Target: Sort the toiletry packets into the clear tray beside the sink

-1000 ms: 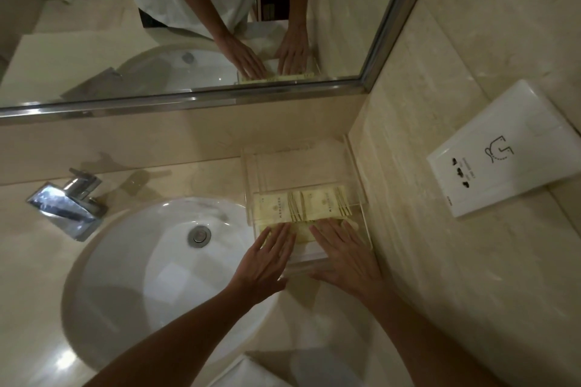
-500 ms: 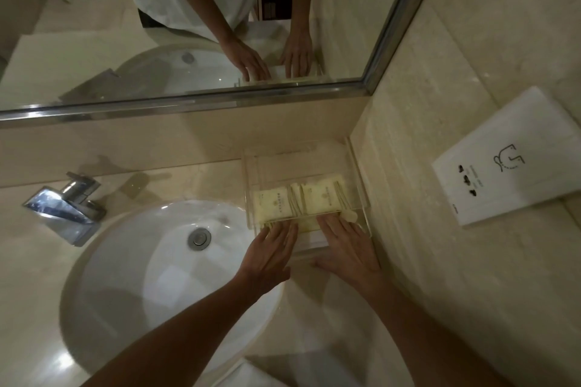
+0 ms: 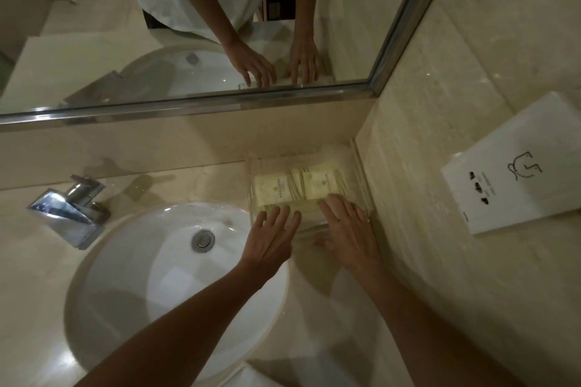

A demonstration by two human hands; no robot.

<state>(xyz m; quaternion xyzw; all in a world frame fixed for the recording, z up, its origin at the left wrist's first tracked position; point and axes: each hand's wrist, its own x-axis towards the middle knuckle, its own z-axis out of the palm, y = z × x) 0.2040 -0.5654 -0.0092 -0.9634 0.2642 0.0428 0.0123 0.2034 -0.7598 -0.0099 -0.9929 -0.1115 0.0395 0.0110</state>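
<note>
A clear tray (image 3: 361, 173) sits on the counter in the corner, right of the sink (image 3: 151, 276). Two pale yellow toiletry packets lie flat inside it, side by side: the left packet (image 3: 273, 188) and the right packet (image 3: 320, 182). More pale packets (image 3: 309, 209) lie under my fingers at the tray's near end. My left hand (image 3: 272, 239) rests palm down with fingers spread on the near left of the tray. My right hand (image 3: 349, 229) lies flat on the near right, fingertips touching the packets. Neither hand grips anything.
A chrome tap (image 3: 69, 210) stands left of the white basin, whose drain (image 3: 203, 239) shows. A mirror (image 3: 188, 25) runs along the back wall. On the right wall hangs a white socket panel (image 3: 515, 173). A white object (image 3: 251, 377) lies at the counter's near edge.
The tray with its packets has slid away from me toward the back wall, and both flat hands moved forward with it.
</note>
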